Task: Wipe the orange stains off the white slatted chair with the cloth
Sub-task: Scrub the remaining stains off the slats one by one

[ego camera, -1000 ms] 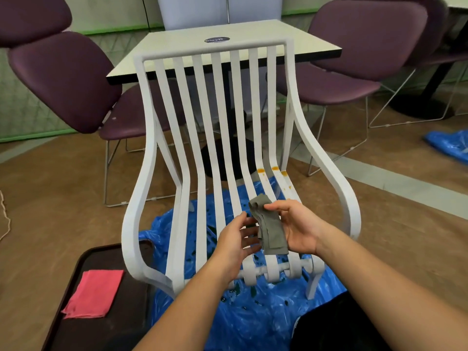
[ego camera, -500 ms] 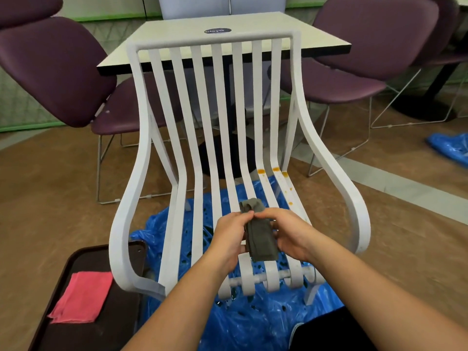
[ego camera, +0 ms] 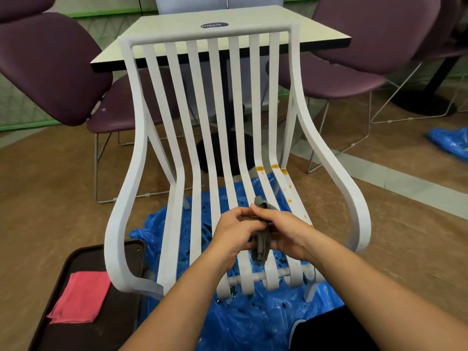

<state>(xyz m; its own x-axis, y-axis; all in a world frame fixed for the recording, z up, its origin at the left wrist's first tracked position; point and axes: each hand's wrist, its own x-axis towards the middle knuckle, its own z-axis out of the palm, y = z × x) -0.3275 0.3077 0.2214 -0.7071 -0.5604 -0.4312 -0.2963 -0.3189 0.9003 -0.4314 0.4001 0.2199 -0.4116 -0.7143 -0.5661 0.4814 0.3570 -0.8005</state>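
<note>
The white slatted chair [ego camera: 192, 153] faces me, standing on a blue plastic sheet. Orange stains [ego camera: 274, 166] mark the bend of its rightmost slats, with smaller orange drops running down the seat toward the front right. A folded grey cloth [ego camera: 262, 243] is pressed between both my hands above the front of the seat. My left hand [ego camera: 234, 233] grips its left side and my right hand [ego camera: 286, 230] covers its right side. One cloth corner sticks up above my fingers; its lower end hangs below my palms. The stains lie beyond and to the right of my hands.
A dark tray [ego camera: 83, 333] at lower left holds a folded pink cloth [ego camera: 81, 296]. The blue plastic sheet [ego camera: 253, 323] is wet under the chair. Behind stand a pale square table [ego camera: 197, 34] and purple chairs [ego camera: 50, 67]. More blue plastic [ego camera: 452, 141] lies at far right.
My hands have closed together around the grey cloth, folding it narrower between the palms. The view has drawn a little closer to the chair.
</note>
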